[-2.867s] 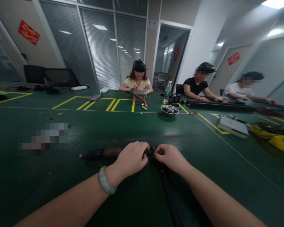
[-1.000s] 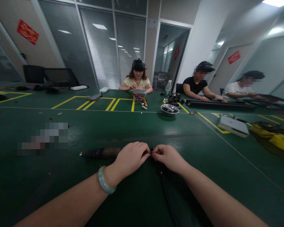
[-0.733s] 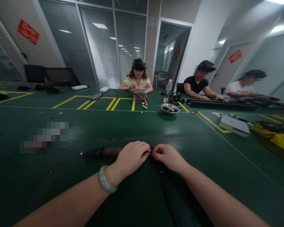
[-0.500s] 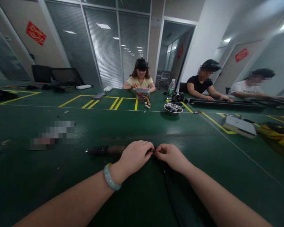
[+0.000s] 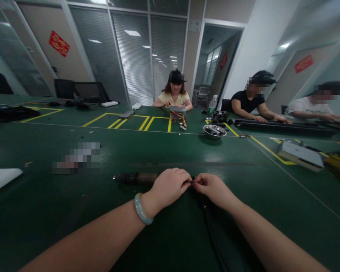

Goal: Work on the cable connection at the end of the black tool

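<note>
Near the surface's [image 5: 73, 204] front edge, the left hand [image 5: 170, 187] closes around one end of a dark cylindrical tool [image 5: 136, 178] lying flat. The right hand [image 5: 214, 188] pinches its other end, where a black cable [image 5: 212, 230] trails toward the front edge. A metal bowl [image 5: 214, 131] sits farther back, mid-surface.

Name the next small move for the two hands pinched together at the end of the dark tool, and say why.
Probably keep the left hand steadying the dark cylindrical tool flat on the green table while the right hand works the small part at its end. Both fingertips meet there, a black cable trails toward the person, and the joint itself is hidden.
</note>
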`<state>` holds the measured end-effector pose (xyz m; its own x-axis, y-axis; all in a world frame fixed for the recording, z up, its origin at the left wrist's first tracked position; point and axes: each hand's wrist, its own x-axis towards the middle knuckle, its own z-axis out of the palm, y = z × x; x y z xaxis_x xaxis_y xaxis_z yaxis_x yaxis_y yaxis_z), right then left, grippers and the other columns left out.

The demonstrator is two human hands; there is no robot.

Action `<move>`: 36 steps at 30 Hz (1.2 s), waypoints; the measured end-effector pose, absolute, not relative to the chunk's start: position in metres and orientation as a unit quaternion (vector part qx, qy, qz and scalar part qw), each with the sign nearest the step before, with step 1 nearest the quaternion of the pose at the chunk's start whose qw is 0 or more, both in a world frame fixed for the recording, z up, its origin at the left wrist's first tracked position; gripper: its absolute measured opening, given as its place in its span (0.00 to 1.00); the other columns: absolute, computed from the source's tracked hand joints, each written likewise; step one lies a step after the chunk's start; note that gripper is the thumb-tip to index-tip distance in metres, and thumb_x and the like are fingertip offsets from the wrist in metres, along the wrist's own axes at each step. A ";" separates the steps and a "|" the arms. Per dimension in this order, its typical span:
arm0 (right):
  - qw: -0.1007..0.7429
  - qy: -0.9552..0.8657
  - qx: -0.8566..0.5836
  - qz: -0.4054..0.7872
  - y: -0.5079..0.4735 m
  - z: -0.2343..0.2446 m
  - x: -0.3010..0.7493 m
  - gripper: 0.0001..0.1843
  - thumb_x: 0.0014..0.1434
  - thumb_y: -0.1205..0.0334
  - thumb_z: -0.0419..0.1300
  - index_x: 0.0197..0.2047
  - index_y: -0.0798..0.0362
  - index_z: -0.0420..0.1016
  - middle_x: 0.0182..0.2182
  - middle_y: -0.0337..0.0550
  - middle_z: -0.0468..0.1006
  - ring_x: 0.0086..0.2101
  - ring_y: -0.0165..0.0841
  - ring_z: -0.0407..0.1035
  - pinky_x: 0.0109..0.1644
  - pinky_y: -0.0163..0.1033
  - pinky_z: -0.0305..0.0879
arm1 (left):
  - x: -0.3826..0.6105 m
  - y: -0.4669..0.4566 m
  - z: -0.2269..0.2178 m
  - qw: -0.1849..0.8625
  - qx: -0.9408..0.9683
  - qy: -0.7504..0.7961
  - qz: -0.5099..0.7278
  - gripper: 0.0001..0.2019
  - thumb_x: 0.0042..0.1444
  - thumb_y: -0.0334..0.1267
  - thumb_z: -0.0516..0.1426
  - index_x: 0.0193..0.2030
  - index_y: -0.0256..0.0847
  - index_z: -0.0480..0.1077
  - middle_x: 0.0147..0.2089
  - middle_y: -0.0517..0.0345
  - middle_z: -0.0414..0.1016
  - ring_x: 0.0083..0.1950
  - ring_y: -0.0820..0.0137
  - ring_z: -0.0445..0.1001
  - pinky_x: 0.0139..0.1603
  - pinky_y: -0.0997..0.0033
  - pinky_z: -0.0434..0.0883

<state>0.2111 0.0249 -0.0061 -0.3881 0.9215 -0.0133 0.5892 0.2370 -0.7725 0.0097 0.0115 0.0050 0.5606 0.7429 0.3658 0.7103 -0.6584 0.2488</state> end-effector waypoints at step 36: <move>0.220 -0.744 -0.524 0.352 0.024 -0.002 0.210 0.09 0.56 0.56 0.58 0.31 0.52 0.75 0.24 0.36 0.76 0.25 0.28 0.66 0.27 0.31 0.56 | 0.012 0.009 0.008 0.019 0.874 0.439 0.210 0.06 0.59 0.33 0.56 0.44 0.42 0.68 0.41 0.58 0.73 0.43 0.65 0.71 0.45 0.63 0.69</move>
<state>0.2098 0.0237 -0.0019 -0.3536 0.9345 -0.0406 0.6246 0.2035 -0.7540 0.0120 0.0089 0.0076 0.5270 0.7747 0.3496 0.7584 -0.6143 0.2181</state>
